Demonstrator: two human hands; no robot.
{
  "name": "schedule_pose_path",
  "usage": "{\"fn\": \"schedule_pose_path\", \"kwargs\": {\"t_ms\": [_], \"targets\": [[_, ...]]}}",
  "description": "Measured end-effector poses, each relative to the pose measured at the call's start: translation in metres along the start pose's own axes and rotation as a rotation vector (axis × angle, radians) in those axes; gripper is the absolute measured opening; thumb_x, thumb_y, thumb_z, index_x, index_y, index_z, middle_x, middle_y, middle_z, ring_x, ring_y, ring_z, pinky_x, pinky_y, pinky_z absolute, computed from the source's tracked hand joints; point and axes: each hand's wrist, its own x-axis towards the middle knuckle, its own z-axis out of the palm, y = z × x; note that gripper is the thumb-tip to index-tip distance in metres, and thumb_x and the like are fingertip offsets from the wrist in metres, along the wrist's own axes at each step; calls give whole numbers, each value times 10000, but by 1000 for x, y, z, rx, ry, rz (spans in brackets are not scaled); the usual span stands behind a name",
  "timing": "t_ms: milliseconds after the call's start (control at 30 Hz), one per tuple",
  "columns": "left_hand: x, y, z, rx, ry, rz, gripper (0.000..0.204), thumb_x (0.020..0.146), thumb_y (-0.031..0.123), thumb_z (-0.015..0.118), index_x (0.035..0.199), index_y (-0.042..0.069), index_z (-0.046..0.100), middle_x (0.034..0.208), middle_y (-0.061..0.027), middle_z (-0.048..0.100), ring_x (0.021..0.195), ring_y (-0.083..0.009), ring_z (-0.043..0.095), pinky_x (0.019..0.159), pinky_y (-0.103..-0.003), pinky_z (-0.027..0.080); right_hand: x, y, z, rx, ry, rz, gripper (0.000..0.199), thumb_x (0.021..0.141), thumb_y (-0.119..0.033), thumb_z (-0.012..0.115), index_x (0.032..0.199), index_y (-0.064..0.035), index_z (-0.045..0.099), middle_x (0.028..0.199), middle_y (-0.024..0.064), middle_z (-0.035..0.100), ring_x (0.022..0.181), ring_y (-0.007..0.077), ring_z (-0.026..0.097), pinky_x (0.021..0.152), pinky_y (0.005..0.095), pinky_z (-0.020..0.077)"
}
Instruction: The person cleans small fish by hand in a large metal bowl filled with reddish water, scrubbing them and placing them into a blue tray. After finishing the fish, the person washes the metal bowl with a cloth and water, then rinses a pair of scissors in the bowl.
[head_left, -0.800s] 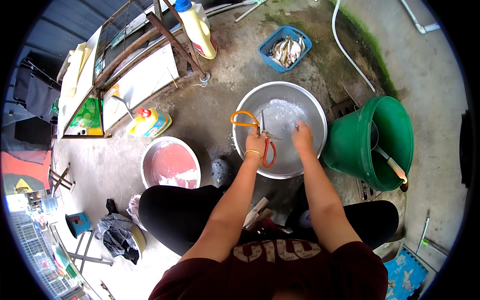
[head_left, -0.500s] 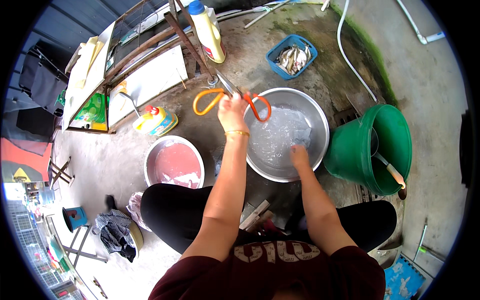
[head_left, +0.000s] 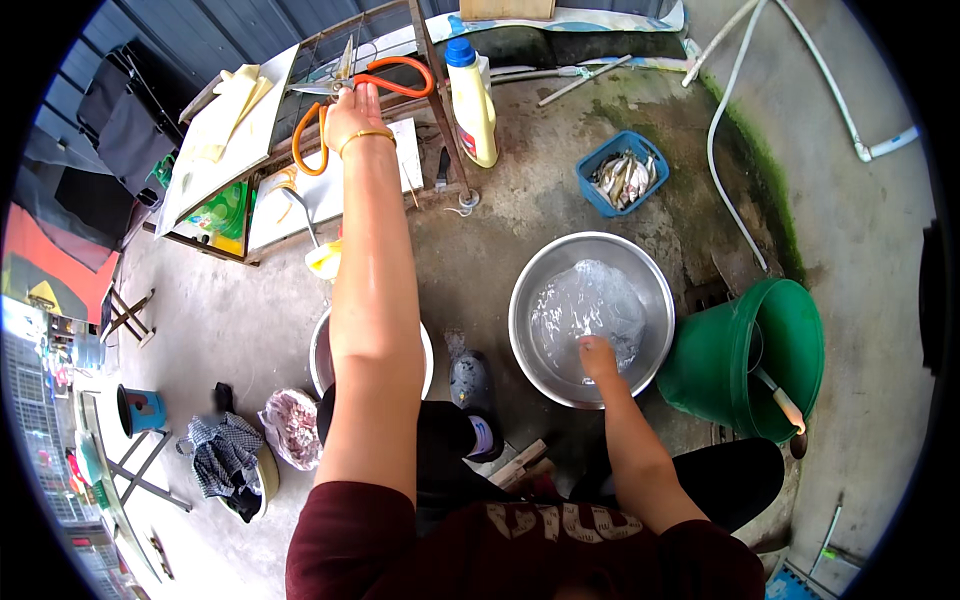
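My left arm stretches far forward toward the wire rack. My left hand (head_left: 358, 115) is closed on a pair of scissors (head_left: 342, 82) with orange handles, their blades spread apart. At the wide metal basin (head_left: 520, 345), my right hand (head_left: 597, 357) reaches in with its fingers closed on a clear plastic bag (head_left: 612, 300). The bag lies crumpled and shiny in the basin. My right fingertips are partly hidden by the hand itself.
Behind the basin stands a blue basket (head_left: 590, 195) of small fish. A green bucket (head_left: 705, 360) with a ladle is at the right. By the rusty rack (head_left: 440, 110) stands a cream bottle (head_left: 472, 115) with a blue cap. My left arm partly covers another basin (head_left: 427, 370).
My left hand has carried the scissors forward and left, from beside the metal basin to the rack. My right hand stays in the basin at the bag. The view has shifted.
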Motion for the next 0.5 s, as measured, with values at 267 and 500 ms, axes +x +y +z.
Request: {"fn": "schedule_pose_path", "kwargs": {"t_ms": [267, 500], "targets": [[80, 7, 11, 335, -70, -340, 293, 940, -8, 440, 1189, -162, 419, 1269, -300, 472, 1190, -394, 517, 1024, -461, 458, -15, -4, -20, -31, -88, 34, 212, 825, -149, 597, 1007, -72, 672, 1054, 199, 626, 993, 368, 599, 886, 436, 479], [41, 14, 17, 814, -145, -84, 250, 863, 7, 552, 1087, -103, 560, 1092, -247, 596, 962, -299, 600, 778, -341, 527, -14, 16, -6, 9, 62, -35, 324, 785, -134, 633, 1099, -54, 642, 1256, 185, 556, 1168, 389, 499, 970, 440, 439]]}}
